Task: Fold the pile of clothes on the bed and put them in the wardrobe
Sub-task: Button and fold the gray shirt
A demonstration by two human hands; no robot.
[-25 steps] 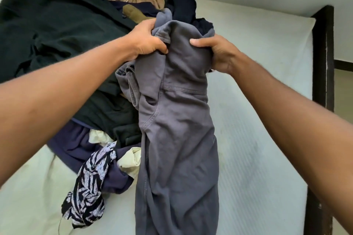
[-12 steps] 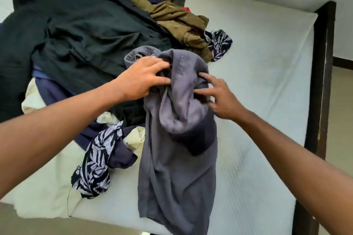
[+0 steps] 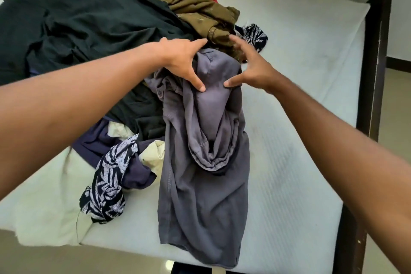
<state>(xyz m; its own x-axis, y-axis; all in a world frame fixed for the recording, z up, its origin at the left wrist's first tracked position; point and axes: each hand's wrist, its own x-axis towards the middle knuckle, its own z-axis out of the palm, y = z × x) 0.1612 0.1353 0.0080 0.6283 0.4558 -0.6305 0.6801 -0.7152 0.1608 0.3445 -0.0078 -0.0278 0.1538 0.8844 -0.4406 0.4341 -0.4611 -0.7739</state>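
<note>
Left hand [image 3: 181, 60] and right hand [image 3: 252, 69], fingers spread wide, rest their thumbs on the top of a grey garment [image 3: 204, 184] that trails toward six o'clock across the bed [image 3: 289, 173]. At ten o'clock, touching it, lies the pile of clothes [image 3: 77, 29].

No readable text, labels, brands, numbers or signs: none on clothes [image 3: 93, 29], mattress [image 3: 300, 78] or bed frame [image 3: 375, 55].
</note>
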